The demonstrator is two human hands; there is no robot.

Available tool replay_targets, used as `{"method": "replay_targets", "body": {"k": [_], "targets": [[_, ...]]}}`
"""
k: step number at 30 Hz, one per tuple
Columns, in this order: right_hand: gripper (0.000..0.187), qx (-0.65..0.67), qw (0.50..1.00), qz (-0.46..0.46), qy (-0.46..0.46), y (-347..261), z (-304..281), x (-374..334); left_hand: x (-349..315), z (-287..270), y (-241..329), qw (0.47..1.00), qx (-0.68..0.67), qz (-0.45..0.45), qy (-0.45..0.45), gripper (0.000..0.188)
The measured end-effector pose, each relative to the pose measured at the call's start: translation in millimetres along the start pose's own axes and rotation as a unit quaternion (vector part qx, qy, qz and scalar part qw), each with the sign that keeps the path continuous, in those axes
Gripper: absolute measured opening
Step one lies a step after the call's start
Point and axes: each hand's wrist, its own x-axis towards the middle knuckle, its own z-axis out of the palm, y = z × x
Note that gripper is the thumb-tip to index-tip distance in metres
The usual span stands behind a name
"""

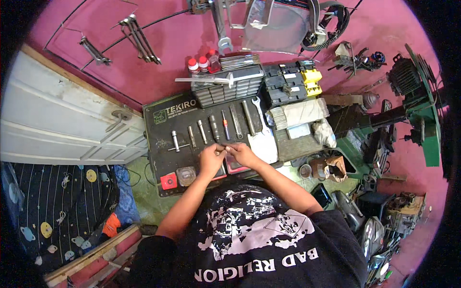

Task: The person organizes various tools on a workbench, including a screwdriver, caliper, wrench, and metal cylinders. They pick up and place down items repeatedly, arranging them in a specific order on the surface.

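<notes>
My left hand (212,159) and my right hand (241,154) meet over the near part of a dark work mat (165,129). The fingers of both are pinched together at the fingertips. Whatever small thing they hold is too small to make out. Beyond them lies a row of tools: a T-handle wrench (175,141), a thick dark cylindrical tool (214,128), an orange-and-blue screwdriver (225,126), a ring-ended wrench (236,123) and a large combination wrench (260,116). A white sheet (263,146) lies to the right of my right hand.
Near the mat's front edge are a red box (169,181) and a clear container (186,176). Behind the tools stand a drawer cabinet (228,89), red-capped bottles (203,63) and black cases (283,85). A green machine (429,115) rises at right, a white door (62,115) at left.
</notes>
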Motion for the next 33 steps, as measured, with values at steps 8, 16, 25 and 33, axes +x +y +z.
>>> {"method": "replay_targets", "body": {"k": [8,16,25,33], "targets": [[0.026,-0.086,0.995,-0.003,0.057,-33.8,-125.7,35.8,59.1,32.9,84.4,0.993,0.084,0.065,0.050,0.025],[0.032,-0.325,0.878,-0.179,0.302,-96.3,-207.0,148.0,26.1,45.5,48.3,0.998,0.024,-0.013,0.065,0.015],[0.025,-0.481,0.744,-0.324,0.331,-72.0,-201.8,186.4,-94.5,50.1,-24.2,0.985,0.010,-0.149,0.089,0.019],[0.036,-0.432,0.746,-0.326,0.388,-88.3,-190.8,138.1,-96.4,37.9,-23.6,0.981,0.022,-0.176,0.084,0.017]]}}
